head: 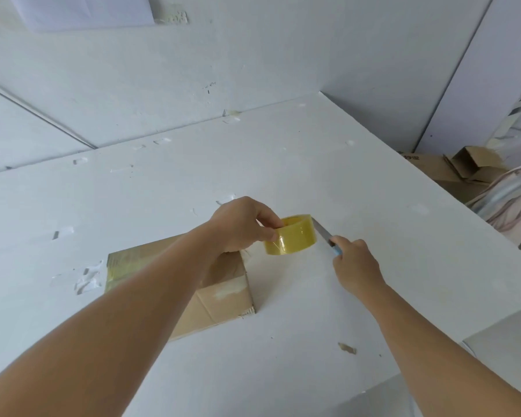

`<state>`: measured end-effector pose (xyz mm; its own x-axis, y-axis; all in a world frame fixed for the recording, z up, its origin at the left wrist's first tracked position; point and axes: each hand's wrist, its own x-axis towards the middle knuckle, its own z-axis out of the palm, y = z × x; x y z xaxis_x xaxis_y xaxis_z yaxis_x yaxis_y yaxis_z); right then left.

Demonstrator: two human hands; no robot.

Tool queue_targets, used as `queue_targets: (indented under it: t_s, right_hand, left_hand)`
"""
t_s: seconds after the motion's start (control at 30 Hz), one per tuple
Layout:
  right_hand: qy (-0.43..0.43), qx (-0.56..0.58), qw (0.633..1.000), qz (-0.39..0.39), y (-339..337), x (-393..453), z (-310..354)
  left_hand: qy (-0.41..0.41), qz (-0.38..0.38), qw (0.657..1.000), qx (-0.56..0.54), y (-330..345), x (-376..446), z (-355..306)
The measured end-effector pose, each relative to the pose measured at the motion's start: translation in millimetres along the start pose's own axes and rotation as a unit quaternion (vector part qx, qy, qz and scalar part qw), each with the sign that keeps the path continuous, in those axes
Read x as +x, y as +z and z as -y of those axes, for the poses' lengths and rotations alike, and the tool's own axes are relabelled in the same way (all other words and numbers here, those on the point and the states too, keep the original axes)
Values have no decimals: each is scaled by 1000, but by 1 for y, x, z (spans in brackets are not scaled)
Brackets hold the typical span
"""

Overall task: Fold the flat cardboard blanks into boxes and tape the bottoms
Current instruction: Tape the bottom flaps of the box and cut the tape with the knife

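Note:
A folded brown cardboard box (223, 299) lies on the white table (283, 164), partly under my left forearm, with yellowish tape along its left end. My left hand (241, 225) grips a roll of yellow tape (292, 236) held just above the table, right of the box. My right hand (354, 260) holds a knife with a blue handle (324, 233). Its blade tip touches the right side of the roll.
Bits of old tape stick to the table top, and a small cardboard scrap (347, 348) lies near the front. Beyond the table's right edge are stacked cardboard boxes (463, 167) and a rolled printed sheet (512, 200). White walls close the back.

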<state>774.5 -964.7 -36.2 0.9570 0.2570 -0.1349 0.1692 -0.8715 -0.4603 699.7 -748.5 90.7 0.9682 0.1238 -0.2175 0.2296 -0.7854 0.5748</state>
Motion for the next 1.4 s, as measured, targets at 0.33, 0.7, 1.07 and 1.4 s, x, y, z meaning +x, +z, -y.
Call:
queue_targets:
  t_s: [0.33, 0.7, 1.07, 1.4]
  right_hand:
    - [-86, 155, 977, -117, -56, -60, 34]
    - [-176, 88, 980, -33, -73, -118, 66]
    - [-212, -49, 975, -46, -62, -128, 84]
    - [-202, -196, 958, -54, -50, -127, 112]
  left_hand:
    - [19, -18, 997, -73, -3, -4, 2]
    - [27, -30, 992, -123, -6, -8, 4]
    - [41, -40, 990, -132, -5, -9, 5]
    - [59, -18, 991, -118, -4, -10, 7]
